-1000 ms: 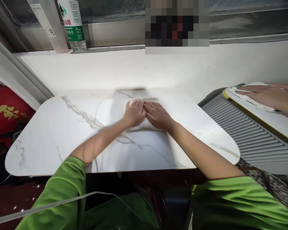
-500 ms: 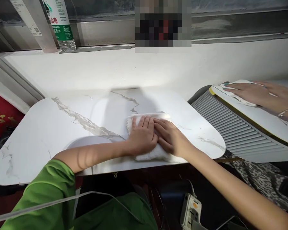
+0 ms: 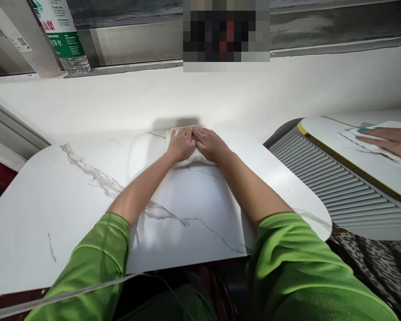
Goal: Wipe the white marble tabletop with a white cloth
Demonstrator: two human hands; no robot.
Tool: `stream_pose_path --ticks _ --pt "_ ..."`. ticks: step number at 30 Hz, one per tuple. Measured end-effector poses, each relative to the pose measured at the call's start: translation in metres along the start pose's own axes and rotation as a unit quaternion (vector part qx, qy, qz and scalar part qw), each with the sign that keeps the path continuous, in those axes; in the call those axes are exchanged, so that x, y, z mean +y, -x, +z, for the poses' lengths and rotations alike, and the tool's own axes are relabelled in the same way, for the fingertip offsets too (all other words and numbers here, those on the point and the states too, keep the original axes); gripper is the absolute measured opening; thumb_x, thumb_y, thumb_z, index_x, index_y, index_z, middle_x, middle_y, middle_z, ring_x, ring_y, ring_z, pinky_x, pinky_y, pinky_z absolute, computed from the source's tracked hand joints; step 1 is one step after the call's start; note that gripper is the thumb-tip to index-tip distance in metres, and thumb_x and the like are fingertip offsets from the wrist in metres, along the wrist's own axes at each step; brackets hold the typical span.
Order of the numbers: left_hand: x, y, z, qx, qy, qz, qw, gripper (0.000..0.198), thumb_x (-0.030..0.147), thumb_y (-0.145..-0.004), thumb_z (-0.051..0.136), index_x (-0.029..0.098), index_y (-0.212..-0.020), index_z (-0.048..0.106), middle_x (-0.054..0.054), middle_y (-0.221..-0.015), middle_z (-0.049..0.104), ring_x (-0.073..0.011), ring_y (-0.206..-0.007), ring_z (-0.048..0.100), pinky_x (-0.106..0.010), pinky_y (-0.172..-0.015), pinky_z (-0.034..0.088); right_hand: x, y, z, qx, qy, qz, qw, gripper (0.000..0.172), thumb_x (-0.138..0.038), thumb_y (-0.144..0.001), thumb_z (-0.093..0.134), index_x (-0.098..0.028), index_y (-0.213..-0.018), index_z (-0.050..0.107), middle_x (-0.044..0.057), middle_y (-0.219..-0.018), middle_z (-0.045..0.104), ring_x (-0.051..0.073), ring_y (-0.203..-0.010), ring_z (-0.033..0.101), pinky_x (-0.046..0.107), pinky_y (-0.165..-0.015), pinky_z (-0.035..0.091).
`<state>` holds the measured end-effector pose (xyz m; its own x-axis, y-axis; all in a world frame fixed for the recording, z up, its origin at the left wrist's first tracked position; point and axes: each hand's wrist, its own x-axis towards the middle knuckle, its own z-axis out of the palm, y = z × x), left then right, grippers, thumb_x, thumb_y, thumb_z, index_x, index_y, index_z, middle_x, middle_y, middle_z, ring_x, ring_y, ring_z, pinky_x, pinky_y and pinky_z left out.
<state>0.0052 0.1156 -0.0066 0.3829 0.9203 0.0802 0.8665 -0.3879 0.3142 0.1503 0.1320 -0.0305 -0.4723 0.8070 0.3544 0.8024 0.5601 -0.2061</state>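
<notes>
A folded white cloth (image 3: 196, 158) lies on the white marble-patterned table (image 3: 87, 214), at its far edge by the wall. My left hand (image 3: 183, 143) rests flat on the left part of it, fingers stretched forward. Beside it, my right hand (image 3: 210, 143) lies on the right part, its fingertips meeting my left hand. Both palms press down from above, and neither hand is wrapped round the cloth. The hands hide most of the cloth's top.
On the window ledge stand a water bottle (image 3: 71, 49) and a tall translucent container (image 3: 36, 49). To the right, another person's hand (image 3: 392, 138) lies on a white cloth (image 3: 397, 125) upon a ribbed-sided table (image 3: 341, 178). A pale cable (image 3: 87, 292) crosses low in front.
Both my hands and the cloth have moved forward, away from me, from the near middle of the table to its far edge. The other person's hand has shifted right.
</notes>
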Motion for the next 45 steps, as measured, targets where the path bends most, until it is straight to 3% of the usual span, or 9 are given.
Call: stream_pose_path --ticks 5,10,14,19,22,25,29,34,45 --pt "0.004 0.007 0.001 -0.005 -0.018 -0.007 1.0 0.055 0.02 -0.1 0.022 0.011 -0.154 0.033 -0.008 -0.163 0.033 -0.0187 -0.152 0.025 -0.047 -0.126 0.011 -0.002 0.013 -0.001 -0.002 0.016 -0.008 1.0 0.051 -0.021 -0.091 0.034 -0.011 -0.137 0.054 0.016 -0.145 0.056 0.032 -0.134 0.051 0.052 -0.11 0.04" --pt "0.027 0.038 0.007 -0.024 -0.037 -0.002 0.999 0.058 0.025 -0.101 0.021 0.008 -0.157 0.028 -0.009 -0.165 0.027 -0.0201 -0.154 0.021 -0.047 -0.127 0.01 -0.009 0.05 -0.012 -0.006 0.032 -0.036 0.999 0.053 -0.023 -0.093 0.032 -0.009 -0.14 0.053 0.016 -0.146 0.055 0.032 -0.136 0.05 0.053 -0.111 0.042" --pt "0.065 0.075 0.016 -0.038 -0.042 0.021 0.998 0.06 0.027 -0.102 0.02 0.005 -0.157 0.025 -0.011 -0.165 0.026 -0.0229 -0.154 0.02 -0.05 -0.127 0.011 -0.015 0.107 -0.029 0.007 0.041 -0.062 0.997 0.053 -0.025 -0.094 0.032 -0.01 -0.14 0.054 0.017 -0.145 0.056 0.033 -0.134 0.052 0.054 -0.109 0.045" --pt "0.129 0.12 0.034 -0.03 -0.041 0.078 0.996 0.061 0.03 -0.102 0.026 0.001 -0.155 0.028 -0.016 -0.164 0.028 -0.0284 -0.154 0.02 -0.055 -0.125 0.016 -0.009 0.197 -0.06 0.025 0.037 -0.016 0.999 0.051 -0.03 -0.096 0.036 -0.02 -0.143 0.053 0.011 -0.144 0.059 0.032 -0.132 0.055 0.054 -0.109 0.046" --pt "0.16 0.131 0.045 -0.001 -0.044 0.108 0.993 0.06 0.029 -0.101 0.03 -0.001 -0.153 0.032 -0.016 -0.162 0.032 -0.0295 -0.153 0.022 -0.057 -0.125 0.016 0.004 0.237 -0.076 0.027 0.017 0.003 0.999 0.05 -0.031 -0.097 0.038 -0.028 -0.144 0.052 0.007 -0.146 0.057 0.031 -0.133 0.055 0.056 -0.11 0.045" --pt "0.177 0.131 0.051 0.0 -0.035 0.114 0.993 0.059 0.029 -0.102 0.028 0.0 -0.153 0.033 -0.015 -0.162 0.033 -0.0283 -0.152 0.025 -0.056 -0.125 0.017 0.015 0.253 -0.084 0.031 0.021 0.019 0.999 0.05 -0.03 -0.097 0.038 -0.029 -0.144 0.052 0.006 -0.146 0.057 0.031 -0.133 0.055 0.057 -0.11 0.045" --pt "0.178 0.12 0.054 0.003 -0.026 0.111 0.993 0.059 0.031 -0.102 0.03 0.0 -0.153 0.034 -0.015 -0.161 0.036 -0.0272 -0.151 0.03 -0.054 -0.125 0.019 0.021 0.244 -0.086 0.021 0.034 0.018 0.999 0.051 -0.028 -0.096 0.036 -0.027 -0.143 0.054 0.007 -0.144 0.059 0.03 -0.132 0.056 0.056 -0.109 0.047" --pt "0.162 0.091 0.055 0.027 -0.022 0.091 0.995 0.056 0.026 -0.1 0.034 0.004 -0.151 0.039 -0.015 -0.16 0.038 -0.0268 -0.149 0.033 -0.054 -0.125 0.02 0.032 0.206 -0.08 0.003 0.043 0.019 0.999 0.054 -0.025 -0.093 0.036 -0.026 -0.144 0.053 0.006 -0.145 0.059 0.03 -0.132 0.055 0.056 -0.11 0.046" --pt "0.094 -0.029 0.034 -0.058 -0.017 0.042 0.997 0.061 0.023 -0.1 0.022 0.003 -0.158 0.022 -0.01 -0.166 0.025 -0.0212 -0.154 0.019 -0.048 -0.127 0.009 0.088 0.072 -0.041 0.014 0.002 0.043 0.999 0.052 -0.024 -0.087 0.04 -0.022 -0.135 0.061 0.006 -0.141 0.062 0.031 -0.13 0.057 0.053 -0.11 0.044"
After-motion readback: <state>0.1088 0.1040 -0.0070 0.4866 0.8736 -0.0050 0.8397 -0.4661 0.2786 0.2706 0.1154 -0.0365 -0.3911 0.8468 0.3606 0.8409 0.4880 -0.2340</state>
